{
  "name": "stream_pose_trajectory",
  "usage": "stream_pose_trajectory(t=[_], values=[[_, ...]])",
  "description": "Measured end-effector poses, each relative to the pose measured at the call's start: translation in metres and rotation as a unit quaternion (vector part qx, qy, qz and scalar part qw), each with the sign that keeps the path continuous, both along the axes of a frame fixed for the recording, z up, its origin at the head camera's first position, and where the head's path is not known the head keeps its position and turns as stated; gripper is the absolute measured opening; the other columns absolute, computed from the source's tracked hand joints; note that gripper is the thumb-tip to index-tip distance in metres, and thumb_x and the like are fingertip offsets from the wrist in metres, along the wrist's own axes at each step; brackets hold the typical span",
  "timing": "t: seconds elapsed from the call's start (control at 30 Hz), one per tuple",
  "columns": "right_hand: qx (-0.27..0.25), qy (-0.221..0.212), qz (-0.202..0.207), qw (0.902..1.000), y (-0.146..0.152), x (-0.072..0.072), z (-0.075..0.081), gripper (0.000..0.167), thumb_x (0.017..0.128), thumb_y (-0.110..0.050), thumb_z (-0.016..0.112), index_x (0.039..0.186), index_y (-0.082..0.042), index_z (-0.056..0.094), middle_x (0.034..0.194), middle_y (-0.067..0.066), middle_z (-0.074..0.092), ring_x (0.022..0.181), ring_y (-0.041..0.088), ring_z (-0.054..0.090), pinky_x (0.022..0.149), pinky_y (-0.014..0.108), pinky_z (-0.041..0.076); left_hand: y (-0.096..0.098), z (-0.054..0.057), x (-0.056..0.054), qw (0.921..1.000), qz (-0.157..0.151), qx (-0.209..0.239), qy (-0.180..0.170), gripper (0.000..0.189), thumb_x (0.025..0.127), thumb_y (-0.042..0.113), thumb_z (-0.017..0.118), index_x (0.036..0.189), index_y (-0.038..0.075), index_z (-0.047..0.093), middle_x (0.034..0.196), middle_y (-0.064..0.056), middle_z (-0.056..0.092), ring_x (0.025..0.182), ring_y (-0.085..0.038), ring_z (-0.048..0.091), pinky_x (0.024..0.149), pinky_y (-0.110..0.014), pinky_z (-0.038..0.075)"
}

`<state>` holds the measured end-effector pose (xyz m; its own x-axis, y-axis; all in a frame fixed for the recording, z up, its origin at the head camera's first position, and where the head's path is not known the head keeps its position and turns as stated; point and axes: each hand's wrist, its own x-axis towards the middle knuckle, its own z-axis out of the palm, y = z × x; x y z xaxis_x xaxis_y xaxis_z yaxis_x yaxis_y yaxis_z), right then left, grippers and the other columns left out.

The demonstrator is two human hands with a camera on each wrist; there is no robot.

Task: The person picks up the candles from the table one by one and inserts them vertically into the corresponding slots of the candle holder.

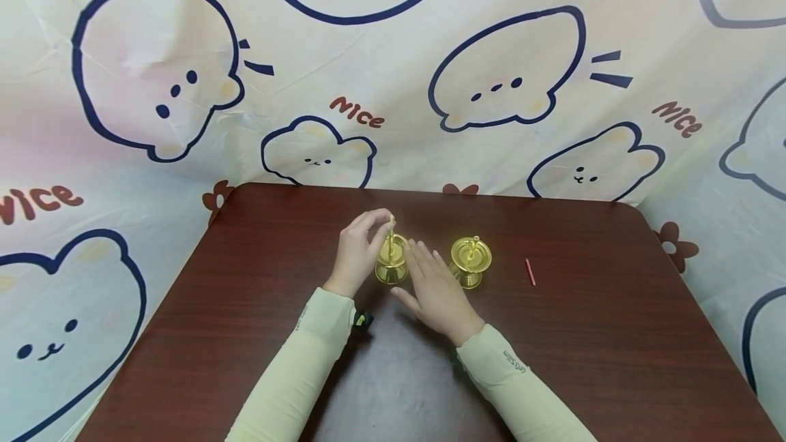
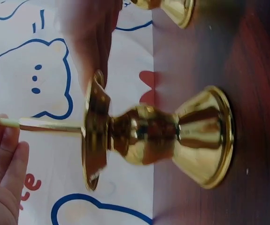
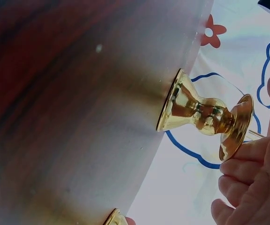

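Two brass candlesticks stand upright on the dark wood surface (image 1: 583, 333), and the hands are both at the left-hand candlestick (image 1: 391, 273). The left hand (image 1: 361, 245) has its thumb and fingertips closed in a pinch on a thin, pale yellow candle (image 2: 9, 123), held right at the top of the candlestick's slim stem (image 2: 50, 125); a fingertip grip probably suits so slight a piece, keeping it in line with the narrow tube below. The right hand (image 1: 439, 292) has hold of nothing: its fingers reach out fairly straight, the tips at the rim of the dish (image 2: 96, 154), perhaps to guard the candlestick against tipping, since the stem is tall over a modest base. The second candlestick (image 1: 471, 258) stands just beyond the right hand, and a red stick, seemingly another candle (image 1: 531, 272), lies farther right, apart from both. From the head, the candle and stem nearly merge; only the left wrist view separates the yellow end from the metal and shows the two meeting. The right wrist view shows the fingertips against the dish's edge, seemingly touching, which the head view leaves unclear. The red stick, in turn, appears only from the head.
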<state>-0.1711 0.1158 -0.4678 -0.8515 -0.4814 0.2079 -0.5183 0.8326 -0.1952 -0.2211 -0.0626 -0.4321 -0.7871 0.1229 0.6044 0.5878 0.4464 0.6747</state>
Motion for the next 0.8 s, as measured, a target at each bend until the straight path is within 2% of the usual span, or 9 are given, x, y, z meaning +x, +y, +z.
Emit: stream_pose_trajectory(t=[0.53, 0.8], values=[[0.0, 0.004, 0.003, 1.0, 0.0019, -0.0011, -0.0013, 0.078, 0.103, -0.05, 0.052, 0.157, 0.003, 0.03, 0.163, 0.019, 0.03, 0.151, 0.034, 0.026, 0.123, 0.049, 0.023, 0.0033, -0.0022, 0.0023, 0.9993, 0.008, 0.021, -0.03, 0.017, 0.099, 0.01, 0.066, 0.115, 0.004, 0.07, 0.111, -0.01, 0.071, 0.108, -0.023, 0.068, 0.093, -0.041, 0.057], [-0.002, 0.005, 0.0, 1.0, 0.0014, -0.0003, 0.0008, 0.078, 0.102, -0.047, 0.056, 0.156, 0.002, 0.031, 0.162, 0.019, 0.031, 0.151, 0.032, 0.027, 0.123, 0.047, 0.022, 0.006, -0.0061, 0.005, 0.9994, 0.02, 0.027, -0.009, 0.018, 0.099, 0.008, 0.065, 0.116, 0.001, 0.067, 0.111, -0.012, 0.07, 0.107, -0.025, 0.068, 0.096, -0.04, 0.055]])
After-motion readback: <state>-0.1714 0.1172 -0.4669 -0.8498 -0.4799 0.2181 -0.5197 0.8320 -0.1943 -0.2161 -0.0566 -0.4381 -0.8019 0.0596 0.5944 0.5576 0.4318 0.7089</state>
